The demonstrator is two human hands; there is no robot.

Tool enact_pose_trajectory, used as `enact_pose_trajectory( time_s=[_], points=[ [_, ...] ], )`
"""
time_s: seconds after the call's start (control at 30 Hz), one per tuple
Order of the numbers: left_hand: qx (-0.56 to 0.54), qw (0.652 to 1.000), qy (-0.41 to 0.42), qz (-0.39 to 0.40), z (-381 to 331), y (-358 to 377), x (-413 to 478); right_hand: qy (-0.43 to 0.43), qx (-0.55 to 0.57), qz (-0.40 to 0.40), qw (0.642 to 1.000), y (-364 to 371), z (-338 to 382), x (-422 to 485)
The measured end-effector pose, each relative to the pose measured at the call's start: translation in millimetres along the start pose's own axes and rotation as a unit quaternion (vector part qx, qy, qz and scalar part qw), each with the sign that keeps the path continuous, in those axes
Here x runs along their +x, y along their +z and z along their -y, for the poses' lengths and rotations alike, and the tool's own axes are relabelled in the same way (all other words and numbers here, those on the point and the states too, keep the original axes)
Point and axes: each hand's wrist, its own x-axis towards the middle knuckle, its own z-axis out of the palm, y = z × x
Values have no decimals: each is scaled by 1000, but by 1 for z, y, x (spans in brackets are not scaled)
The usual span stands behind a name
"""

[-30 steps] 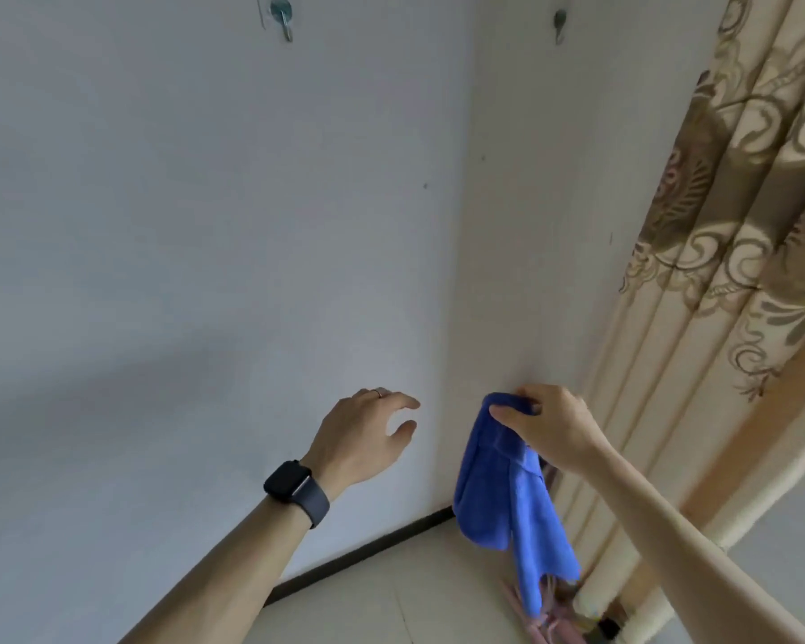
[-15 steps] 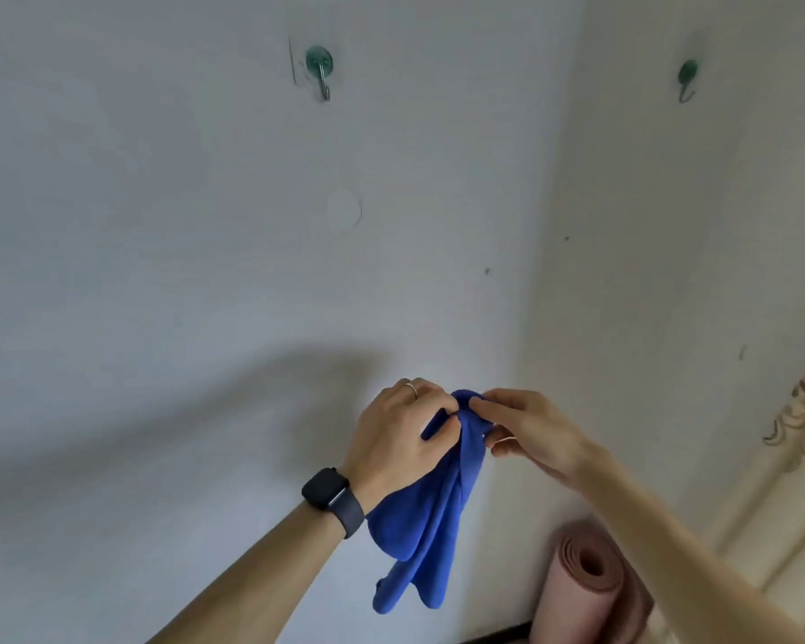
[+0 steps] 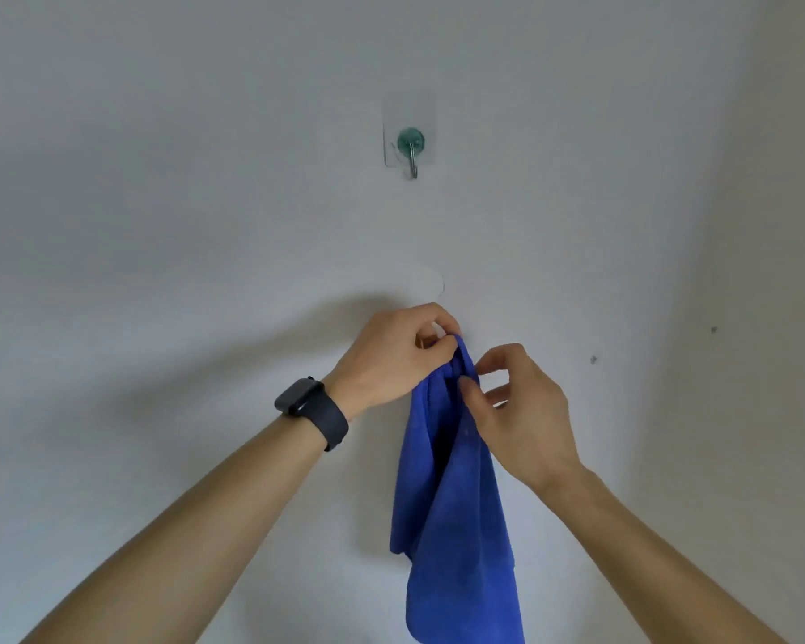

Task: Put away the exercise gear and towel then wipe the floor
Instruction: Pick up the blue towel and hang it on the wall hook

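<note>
Both your hands are together, left hand (image 3: 400, 355) and right hand (image 3: 517, 411) pinching the bunched top of the blue towel (image 3: 456, 527), which hangs straight down mid-frame; the hook (image 3: 411, 148) sits directly above them, nearer your left, so lift straight up

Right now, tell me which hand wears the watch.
The left hand: a dark watch sits on its wrist, while the right hand has a bare wrist.

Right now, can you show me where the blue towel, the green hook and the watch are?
blue towel (image 3: 456, 527), head view, middle of the hanging cloth.
green hook (image 3: 410, 142), head view, its round green base.
watch (image 3: 299, 396), head view, its dark face.
</note>
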Motion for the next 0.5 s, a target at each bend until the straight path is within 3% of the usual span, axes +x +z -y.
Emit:
enact_pose_trajectory(
  time_s=[0.2,0.33,0.4,0.5],
  points=[
    [155,987,36,-32,0,-57,18,-104,-108,-7,989,-27,21,60],
    [221,972,37,-72,0,-79,23,-198,-277,-10,940,-24,30,85],
    [144,986,0,-84,-1,-79,26,-198,-245,1,949,-21,35,94],
    [38,994,-90,-44,-2,-71,31,-152,-84,43,984,-22,43,112]
  ],
)
